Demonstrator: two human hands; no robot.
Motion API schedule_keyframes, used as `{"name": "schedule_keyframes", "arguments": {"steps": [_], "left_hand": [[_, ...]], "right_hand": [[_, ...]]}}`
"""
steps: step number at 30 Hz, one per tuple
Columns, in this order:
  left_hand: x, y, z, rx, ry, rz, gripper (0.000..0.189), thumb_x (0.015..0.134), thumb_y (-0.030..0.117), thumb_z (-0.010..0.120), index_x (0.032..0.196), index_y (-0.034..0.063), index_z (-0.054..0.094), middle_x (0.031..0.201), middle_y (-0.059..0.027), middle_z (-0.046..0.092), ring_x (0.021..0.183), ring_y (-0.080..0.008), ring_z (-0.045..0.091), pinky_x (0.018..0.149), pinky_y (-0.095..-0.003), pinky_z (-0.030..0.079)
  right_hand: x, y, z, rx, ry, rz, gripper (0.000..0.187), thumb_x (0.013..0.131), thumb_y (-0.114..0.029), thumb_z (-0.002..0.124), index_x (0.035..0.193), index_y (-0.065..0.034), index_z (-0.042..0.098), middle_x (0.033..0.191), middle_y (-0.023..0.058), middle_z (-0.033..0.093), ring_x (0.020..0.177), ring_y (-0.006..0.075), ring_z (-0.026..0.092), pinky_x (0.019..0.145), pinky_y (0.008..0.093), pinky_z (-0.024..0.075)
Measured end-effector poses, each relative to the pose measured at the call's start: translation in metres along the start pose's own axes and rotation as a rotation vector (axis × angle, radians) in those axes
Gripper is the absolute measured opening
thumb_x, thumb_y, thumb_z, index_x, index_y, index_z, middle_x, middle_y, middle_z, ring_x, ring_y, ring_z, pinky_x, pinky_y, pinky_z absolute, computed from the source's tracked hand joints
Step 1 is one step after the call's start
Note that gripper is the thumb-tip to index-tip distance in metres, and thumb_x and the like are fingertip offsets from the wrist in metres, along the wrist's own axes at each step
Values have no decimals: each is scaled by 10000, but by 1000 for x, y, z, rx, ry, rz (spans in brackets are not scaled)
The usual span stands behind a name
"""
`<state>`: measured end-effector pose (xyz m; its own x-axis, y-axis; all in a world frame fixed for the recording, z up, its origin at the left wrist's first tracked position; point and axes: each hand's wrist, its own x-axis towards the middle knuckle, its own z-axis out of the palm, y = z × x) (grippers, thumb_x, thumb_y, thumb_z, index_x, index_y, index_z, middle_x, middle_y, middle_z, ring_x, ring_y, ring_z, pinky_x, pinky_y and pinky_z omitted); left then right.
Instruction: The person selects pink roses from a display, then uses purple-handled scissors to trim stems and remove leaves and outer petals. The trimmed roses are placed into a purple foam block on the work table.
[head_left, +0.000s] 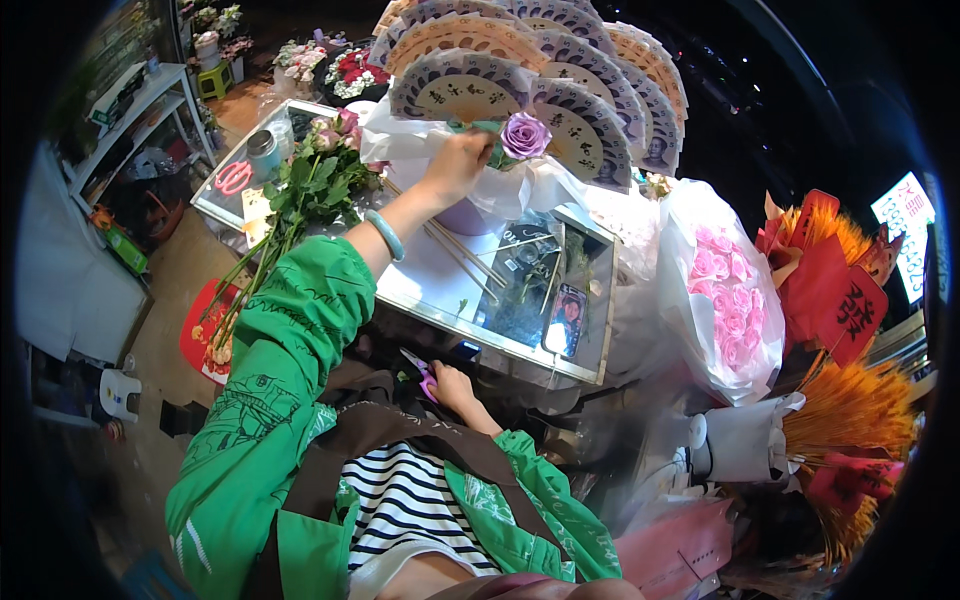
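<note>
My left hand (463, 163), a pale green bangle on its wrist, reaches into a bouquet beside a purple rose (525, 136). Its fingers are curled at the base of a fan of folded banknotes (460, 94); whether they grip anything is hidden. Several such fans rise in tiers behind the rose. White wrapping paper (504, 191) surrounds the bouquet, which stands in a purple container (471, 217). Low by my lap, below the table edge, my right hand (454, 388) holds scissors with purple handles (428, 384), their blades pointing up and left.
Long-stemmed roses (322, 176) lie across the table's left side, near pink scissors (234, 177) and a jar (263, 154). Thin wooden sticks (469, 259) and a phone (568, 319) rest on the glass-topped table (450, 319). A wrapped pink rose bouquet (724, 292) stands at right.
</note>
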<state>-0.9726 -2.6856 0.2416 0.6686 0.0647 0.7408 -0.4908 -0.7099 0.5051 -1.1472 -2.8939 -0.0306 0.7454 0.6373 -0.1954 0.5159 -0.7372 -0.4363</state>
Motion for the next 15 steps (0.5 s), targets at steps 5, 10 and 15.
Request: {"name": "schedule_keyframes", "arguments": {"steps": [5, 10, 15], "left_hand": [[41, 20, -31, -158, -14, -29, 251, 833, 11, 494, 1059, 27, 601, 801, -161, 635, 716, -275, 634, 681, -375, 487], [67, 36, -48, -164, -223, -118, 413, 858, 61, 476, 1266, 120, 509, 712, -45, 620, 690, -130, 589, 674, -287, 482], [70, 52, -52, -291, -324, -210, 529, 860, 44, 461, 1369, 169, 387, 676, -31, 610, 555, -75, 544, 543, -245, 466]], "right_hand": [[4, -9, 15, 37, -108, -117, 373, 736, -279, 631, 1042, -88, 538, 888, 183, 636, 829, 357, 616, 687, 448, 500], [0, -12, 22, 59, -129, -118, 385, 733, -269, 638, 1059, -99, 523, 887, 171, 638, 837, 350, 617, 694, 443, 496], [0, -12, 24, 107, -157, -43, 318, 779, -278, 608, 1035, -108, 523, 876, 172, 642, 819, 362, 618, 687, 447, 494]]}}
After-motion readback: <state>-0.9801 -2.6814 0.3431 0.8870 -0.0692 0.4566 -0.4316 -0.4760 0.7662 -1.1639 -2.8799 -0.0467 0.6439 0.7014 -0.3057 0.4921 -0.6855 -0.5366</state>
